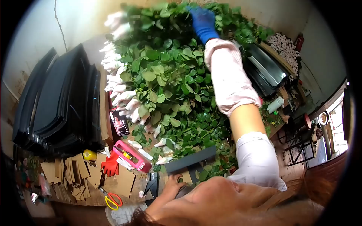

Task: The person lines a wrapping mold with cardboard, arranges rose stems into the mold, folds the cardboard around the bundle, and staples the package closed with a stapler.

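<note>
My right hand (203, 23), in a blue glove, reaches to the far top of the pile and is closed on leafy flower stems (160, 19). Leaves hide its fingertips, and this top bunch is blurred. Below it lies a deep heap of similar stems (169, 86), with white-wrapped flower heads (122, 98) pointing left. My bare left hand (174, 185) is low in the view, near the worktable's front edge. Its fingers are loosely extended beside a dark grey strip (190, 160) and touch nothing I can clearly make out.
Stacked black sleeves (56, 101) stand at left; another black stack (266, 69) lies at right. A phone (119, 123), pink basket (132, 156), red glove (110, 164), yellow tape (89, 154), scissors (112, 199) and cardboard pieces (77, 173) crowd the table's front left. A white bottle (275, 105) is at right.
</note>
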{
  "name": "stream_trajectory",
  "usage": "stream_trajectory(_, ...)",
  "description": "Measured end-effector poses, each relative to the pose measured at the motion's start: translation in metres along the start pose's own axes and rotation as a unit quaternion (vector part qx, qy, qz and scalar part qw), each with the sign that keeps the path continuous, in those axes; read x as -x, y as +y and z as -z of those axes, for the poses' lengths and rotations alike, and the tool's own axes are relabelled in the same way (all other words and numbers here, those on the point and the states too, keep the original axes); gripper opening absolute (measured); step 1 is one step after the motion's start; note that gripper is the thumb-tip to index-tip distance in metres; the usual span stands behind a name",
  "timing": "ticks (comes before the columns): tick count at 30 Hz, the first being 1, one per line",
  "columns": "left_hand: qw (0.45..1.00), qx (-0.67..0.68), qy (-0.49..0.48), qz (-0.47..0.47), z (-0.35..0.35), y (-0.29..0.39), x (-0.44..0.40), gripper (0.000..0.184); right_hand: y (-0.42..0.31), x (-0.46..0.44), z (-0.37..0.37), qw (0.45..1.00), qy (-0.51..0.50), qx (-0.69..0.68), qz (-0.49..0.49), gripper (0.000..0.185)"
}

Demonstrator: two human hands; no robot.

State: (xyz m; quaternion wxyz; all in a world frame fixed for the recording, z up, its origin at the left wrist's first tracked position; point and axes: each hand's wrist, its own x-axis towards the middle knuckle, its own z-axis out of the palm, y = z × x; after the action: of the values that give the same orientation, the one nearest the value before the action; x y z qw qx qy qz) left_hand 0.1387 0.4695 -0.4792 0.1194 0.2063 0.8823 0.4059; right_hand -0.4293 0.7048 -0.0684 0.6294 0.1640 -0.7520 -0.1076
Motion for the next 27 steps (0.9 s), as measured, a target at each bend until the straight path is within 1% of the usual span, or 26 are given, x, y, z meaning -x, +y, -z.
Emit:
stream_trajectory(1, 0.999, 0.024, -0.027, 0.035, 0.024, 0.023, -0.008, 0.031, 0.016, -0.018, 0.021, 0.998, -0.050, 0.014, -0.019, 0.032)
stream_trajectory(2, 0.998, -0.014, -0.052, -0.022, 0.021, 0.011, -0.007, 0.033, 0.021, -0.032, 0.051, 0.993, -0.046, -0.056, -0.093, 0.028)
stream_trajectory(3, 0.993, -0.049, -0.073, -0.081, 0.018, 0.000, -0.006, 0.036, 0.039, -0.038, 0.059, 0.967, 0.044, -0.231, -0.100, 0.019)
stream_trajectory(5, 0.994, -0.041, -0.056, -0.084, 0.023, 0.008, -0.004, 0.038, 0.035, -0.045, 0.141, 0.952, -0.033, -0.248, -0.175, 0.017)
stream_trajectory(6, 0.995, -0.037, -0.052, -0.078, 0.027, 0.012, -0.004, 0.038, 0.039, -0.032, 0.159, 0.984, 0.000, -0.155, -0.088, 0.020)
stream_trajectory(7, 0.996, -0.033, -0.050, -0.073, 0.031, 0.018, -0.003, 0.038, 0.049, -0.016, 0.179, 0.998, 0.031, -0.059, 0.000, 0.022)
stream_trajectory(8, 0.995, -0.039, -0.051, -0.070, 0.039, 0.029, -0.003, 0.038, 0.057, -0.001, 0.213, 0.977, 0.053, -0.179, 0.100, 0.040)
stream_trajectory(9, 0.996, -0.035, -0.043, -0.072, 0.039, 0.031, -0.002, 0.037, 0.056, 0.014, 0.224, 0.979, 0.040, -0.188, 0.064, 0.039)
stream_trajectory(11, 0.996, -0.047, -0.042, -0.067, 0.035, 0.028, -0.002, 0.036, 0.046, 0.070, 0.218, 0.978, 0.015, -0.206, -0.017, 0.037)
stream_trajectory(13, 0.996, -0.036, -0.034, -0.070, 0.032, 0.024, -0.001, 0.035, 0.030, 0.155, 0.209, 1.000, 0.000, -0.017, -0.025, 0.040)
stream_trajectory(14, 0.996, -0.040, -0.036, -0.072, 0.034, 0.027, -0.001, 0.035, 0.007, 0.185, 0.220, 0.974, -0.041, -0.186, -0.120, 0.041)
stream_trajectory(15, 0.996, -0.044, -0.040, -0.072, 0.037, 0.031, -0.001, 0.035, -0.016, 0.227, 0.222, 0.956, -0.193, -0.149, -0.164, 0.051)
stream_trajectory(16, 0.996, -0.041, -0.039, -0.069, 0.037, 0.032, -0.001, 0.035, -0.043, 0.259, 0.225, 0.921, -0.299, -0.151, -0.198, 0.053)
stream_trajectory(17, 0.996, -0.039, -0.040, -0.068, 0.038, 0.034, -0.001, 0.035, -0.056, 0.288, 0.264, 0.939, -0.333, -0.073, 0.050, 0.055)
stream_trajectory(18, 0.996, -0.040, -0.039, -0.065, 0.039, 0.036, -0.001, 0.035, -0.076, 0.306, 0.279, 0.838, -0.526, -0.136, 0.051, 0.058)
stream_trajectory(19, 0.996, -0.040, -0.038, -0.068, 0.040, 0.037, -0.001, 0.036, -0.083, 0.323, 0.300, 0.763, -0.612, -0.171, 0.120, 0.054)
stream_trajectory(20, 0.996, -0.037, -0.043, -0.064, 0.041, 0.038, -0.002, 0.037, -0.087, 0.355, 0.305, 0.693, -0.672, -0.207, 0.161, 0.048)
stream_trajectory(21, 0.996, -0.035, -0.047, -0.061, 0.042, 0.040, -0.002, 0.037, -0.081, 0.357, 0.318, 0.635, -0.722, -0.224, 0.158, 0.045)
stream_trajectory(23, 0.997, -0.031, -0.045, -0.060, 0.043, 0.042, -0.001, 0.038, -0.061, 0.331, 0.351, 0.512, -0.807, -0.255, 0.149, 0.040)
stream_trajectory(25, 0.997, -0.022, -0.046, -0.057, 0.043, 0.042, -0.001, 0.045, -0.037, 0.313, 0.379, 0.583, -0.769, -0.252, 0.073, 0.025)
stream_trajectory(26, 0.997, -0.029, -0.046, -0.056, 0.043, 0.043, -0.001, 0.043, -0.029, 0.288, 0.388, 0.568, -0.790, -0.221, 0.063, 0.031)
stream_trajectory(27, 0.997, -0.036, -0.046, -0.055, 0.044, 0.045, -0.002, 0.042, -0.026, 0.289, 0.391, 0.614, -0.748, -0.250, 0.032, 0.033)
